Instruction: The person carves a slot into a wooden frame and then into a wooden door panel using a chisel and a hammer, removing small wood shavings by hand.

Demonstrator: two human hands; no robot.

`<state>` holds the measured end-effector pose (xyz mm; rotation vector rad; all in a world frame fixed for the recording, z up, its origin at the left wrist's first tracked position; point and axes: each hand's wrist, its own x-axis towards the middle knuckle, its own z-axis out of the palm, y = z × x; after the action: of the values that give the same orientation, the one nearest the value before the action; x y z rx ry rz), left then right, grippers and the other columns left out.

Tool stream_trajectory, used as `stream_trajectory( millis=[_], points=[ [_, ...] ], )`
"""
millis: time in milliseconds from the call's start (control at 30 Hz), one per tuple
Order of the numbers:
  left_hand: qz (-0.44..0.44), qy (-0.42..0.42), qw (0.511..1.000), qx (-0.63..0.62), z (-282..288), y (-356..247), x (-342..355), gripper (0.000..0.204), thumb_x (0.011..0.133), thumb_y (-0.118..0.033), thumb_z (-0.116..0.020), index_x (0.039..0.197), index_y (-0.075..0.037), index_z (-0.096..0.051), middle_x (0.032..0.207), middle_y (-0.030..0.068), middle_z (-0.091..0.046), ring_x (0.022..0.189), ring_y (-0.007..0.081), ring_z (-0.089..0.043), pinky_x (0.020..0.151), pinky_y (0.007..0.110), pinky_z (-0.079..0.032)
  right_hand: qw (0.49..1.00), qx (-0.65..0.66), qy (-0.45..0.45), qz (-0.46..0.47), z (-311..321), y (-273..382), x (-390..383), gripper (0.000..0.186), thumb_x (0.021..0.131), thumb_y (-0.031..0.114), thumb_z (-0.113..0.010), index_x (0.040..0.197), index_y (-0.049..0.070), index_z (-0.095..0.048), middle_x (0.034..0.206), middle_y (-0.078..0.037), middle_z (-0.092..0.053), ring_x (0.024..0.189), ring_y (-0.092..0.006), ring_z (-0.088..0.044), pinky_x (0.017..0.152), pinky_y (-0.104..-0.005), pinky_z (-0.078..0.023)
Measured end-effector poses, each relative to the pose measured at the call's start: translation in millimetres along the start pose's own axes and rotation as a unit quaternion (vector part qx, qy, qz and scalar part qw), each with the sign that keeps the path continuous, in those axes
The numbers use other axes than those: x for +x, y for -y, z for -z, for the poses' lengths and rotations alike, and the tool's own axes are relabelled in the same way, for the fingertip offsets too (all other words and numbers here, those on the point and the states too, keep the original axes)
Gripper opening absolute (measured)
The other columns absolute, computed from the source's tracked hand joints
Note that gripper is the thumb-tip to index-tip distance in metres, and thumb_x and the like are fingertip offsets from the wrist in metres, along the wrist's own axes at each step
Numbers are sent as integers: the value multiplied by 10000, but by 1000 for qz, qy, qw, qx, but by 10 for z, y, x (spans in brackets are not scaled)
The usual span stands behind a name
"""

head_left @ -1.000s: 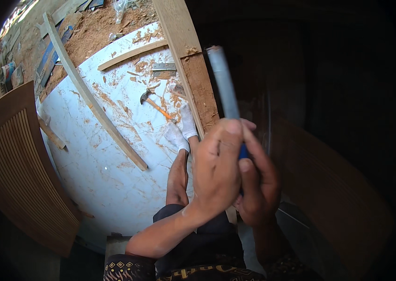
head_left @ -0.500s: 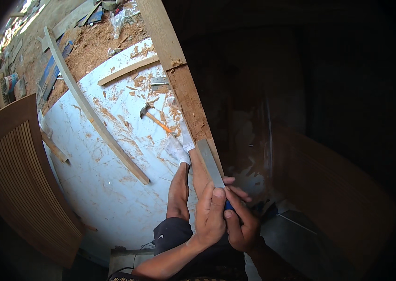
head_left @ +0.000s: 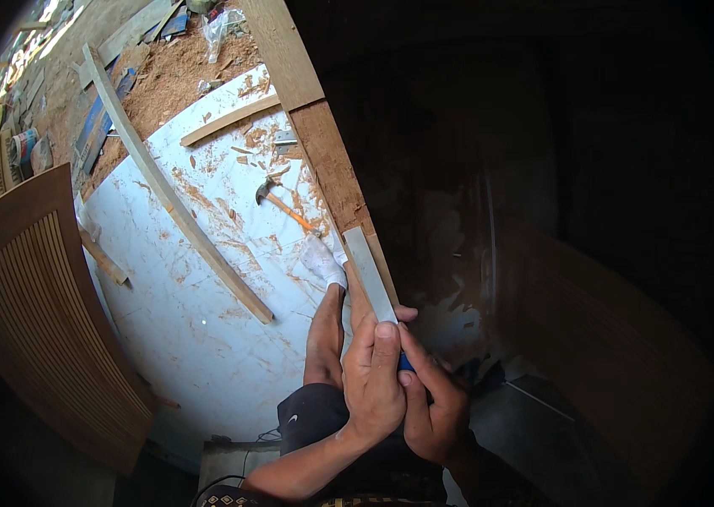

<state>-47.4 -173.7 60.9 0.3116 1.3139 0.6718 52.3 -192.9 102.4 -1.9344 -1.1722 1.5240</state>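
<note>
lowered onto timber (head_left: 332, 165) since earlier: flat grey, blue-handled chisel (head_left: 371, 275), gripped by left hand (head_left: 376, 384) and right hand (head_left: 437, 404).

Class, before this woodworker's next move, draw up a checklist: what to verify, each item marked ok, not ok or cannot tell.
1. Both hands on the chisel: ok, left hand and right hand grip it.
2. Fingers behind the blade's far end: ok.
3. Blade against the wooden board: ok, it lies along the edge, beside the recess.
4. Recess smooth: not ok, it looks rough.
5. Hammer away from the hands: ok, on the floor.
6. Blade sharp: cannot tell.
</note>
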Motion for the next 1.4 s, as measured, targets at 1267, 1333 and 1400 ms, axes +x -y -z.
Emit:
stream_trajectory(
  millis=[1267,1333,1400],
  points=[
    [-50,-27,998,29,-11,-4,137,402,1154,-344,-434,1114,-5,-649,936,18,-609,836,70,-509,747,242,-424,1000,12,-15,6,-80,-62,49,444,1049,14,-496,1479,-78,-556,1430,-284,-635,1351,-382,-628,1127,-423,-483],
    [-58,-24,998,22,-40,19,122,400,1153,-344,-440,1125,-5,-650,893,8,-610,795,56,-501,705,232,-422,1000,11,-13,8,-50,-83,44,442,1052,16,-491,1479,-79,-554,1430,-282,-635,1354,-383,-625,1131,-426,-480],
    [-43,-23,998,28,-33,-5,118,395,1155,-341,-430,1116,-13,-646,925,11,-606,829,67,-506,743,241,-423,1000,-6,-8,11,-48,-85,45,442,1056,20,-486,1482,-81,-551,1434,-281,-632,1356,-383,-622,1134,-425,-477]
  ],
)
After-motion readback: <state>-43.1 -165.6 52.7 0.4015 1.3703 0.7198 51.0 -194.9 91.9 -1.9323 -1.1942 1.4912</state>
